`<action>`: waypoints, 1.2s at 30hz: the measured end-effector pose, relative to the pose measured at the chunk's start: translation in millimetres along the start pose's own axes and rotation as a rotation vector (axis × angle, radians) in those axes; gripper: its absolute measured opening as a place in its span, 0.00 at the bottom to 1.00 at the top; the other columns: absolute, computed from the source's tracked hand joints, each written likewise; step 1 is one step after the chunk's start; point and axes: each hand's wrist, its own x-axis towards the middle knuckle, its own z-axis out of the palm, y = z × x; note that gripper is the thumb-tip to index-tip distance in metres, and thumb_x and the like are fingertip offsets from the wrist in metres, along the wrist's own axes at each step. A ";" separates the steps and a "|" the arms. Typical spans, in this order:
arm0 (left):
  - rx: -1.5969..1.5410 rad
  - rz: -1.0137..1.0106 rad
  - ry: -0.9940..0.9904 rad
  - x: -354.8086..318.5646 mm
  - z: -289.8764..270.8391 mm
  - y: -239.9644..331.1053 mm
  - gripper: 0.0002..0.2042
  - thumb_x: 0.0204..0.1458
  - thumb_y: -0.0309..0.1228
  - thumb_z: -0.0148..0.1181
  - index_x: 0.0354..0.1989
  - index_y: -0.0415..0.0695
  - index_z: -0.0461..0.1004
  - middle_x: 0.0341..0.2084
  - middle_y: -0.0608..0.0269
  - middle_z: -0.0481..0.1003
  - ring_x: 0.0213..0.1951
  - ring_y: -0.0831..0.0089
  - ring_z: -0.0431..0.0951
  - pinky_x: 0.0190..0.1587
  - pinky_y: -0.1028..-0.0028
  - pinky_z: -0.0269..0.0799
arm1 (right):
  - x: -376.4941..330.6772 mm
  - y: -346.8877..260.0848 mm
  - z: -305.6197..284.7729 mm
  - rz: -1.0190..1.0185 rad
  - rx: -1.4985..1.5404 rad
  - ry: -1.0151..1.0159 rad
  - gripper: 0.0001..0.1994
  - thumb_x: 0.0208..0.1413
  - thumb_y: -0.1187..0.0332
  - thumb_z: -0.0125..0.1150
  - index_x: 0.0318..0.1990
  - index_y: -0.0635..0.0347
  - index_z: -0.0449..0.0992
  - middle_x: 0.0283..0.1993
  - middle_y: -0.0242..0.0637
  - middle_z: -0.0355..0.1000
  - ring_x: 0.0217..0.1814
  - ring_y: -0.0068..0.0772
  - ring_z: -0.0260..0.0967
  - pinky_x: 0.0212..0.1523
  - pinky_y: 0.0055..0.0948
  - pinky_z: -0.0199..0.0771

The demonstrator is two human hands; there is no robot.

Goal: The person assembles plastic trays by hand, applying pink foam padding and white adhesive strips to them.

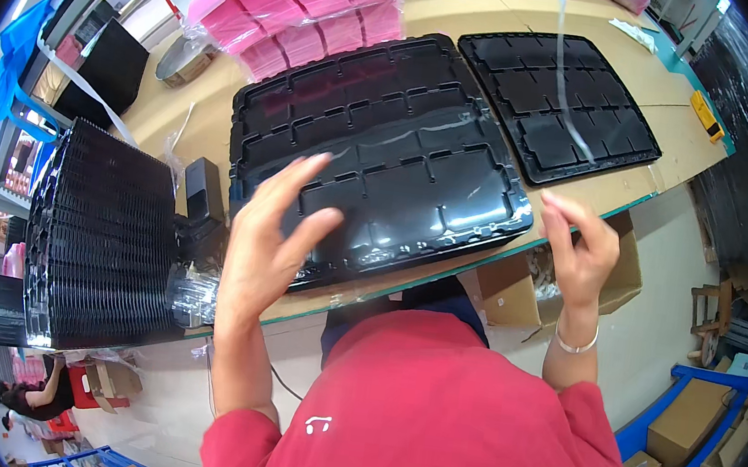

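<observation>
Above the near left part of a large black plastic tray (381,170) I see my left hand (267,240), open, with the thumb spread from the fingers and nothing between them. The tray is shiny and moulded with rows of shallow compartments. My right hand (582,253) is at the tray's near right corner, beyond the table edge. Its thumb and index finger are pinched together; whether they hold anything cannot be made out. To the right lies a second, smaller-looking black tray (554,106), with a clear strip (559,79) hanging down onto it.
Behind the trays stand pink packs (299,4) in clear wrap. At left are a tall stack of black trays (106,240) and a tape roll (183,61). A yellow tool (706,116) lies at the right edge. An open carton (515,291) sits below the table (668,165).
</observation>
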 end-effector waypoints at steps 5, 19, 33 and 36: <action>-0.392 -0.269 0.196 -38.3 -27.0 -33.2 0.22 0.51 0.25 0.61 0.57 0.38 0.69 0.51 0.54 0.74 0.54 0.67 0.72 0.57 0.69 0.64 | 75.0 8.9 38.3 0.013 0.092 0.229 0.08 0.55 0.76 0.61 0.42 0.62 0.79 0.31 0.31 0.76 0.28 0.15 0.69 0.29 0.15 0.68; -0.516 -0.037 -0.134 148.6 114.0 25.3 0.51 0.44 0.41 0.70 0.67 0.30 0.39 0.59 0.39 0.62 0.61 0.57 0.65 0.60 0.65 0.63 | 135.8 62.1 80.9 0.459 0.615 -0.305 0.17 0.60 0.63 0.57 0.54 0.60 0.73 0.46 0.36 0.76 0.46 0.20 0.71 0.47 0.20 0.68; -0.832 -0.098 0.053 143.6 177.2 49.9 0.15 0.52 0.25 0.60 0.48 0.34 0.71 0.25 0.60 0.79 0.27 0.80 0.76 0.30 0.77 0.71 | 96.2 72.2 26.5 0.395 0.378 -0.079 0.15 0.58 0.66 0.61 0.50 0.62 0.76 0.40 0.32 0.78 0.39 0.15 0.71 0.38 0.15 0.67; -0.746 -0.181 -0.005 134.7 166.8 52.0 0.15 0.50 0.24 0.61 0.47 0.35 0.73 0.29 0.53 0.80 0.32 0.73 0.80 0.35 0.73 0.75 | 82.6 79.0 30.3 0.424 0.346 -0.054 0.14 0.58 0.65 0.61 0.49 0.60 0.77 0.39 0.30 0.78 0.39 0.14 0.71 0.37 0.15 0.67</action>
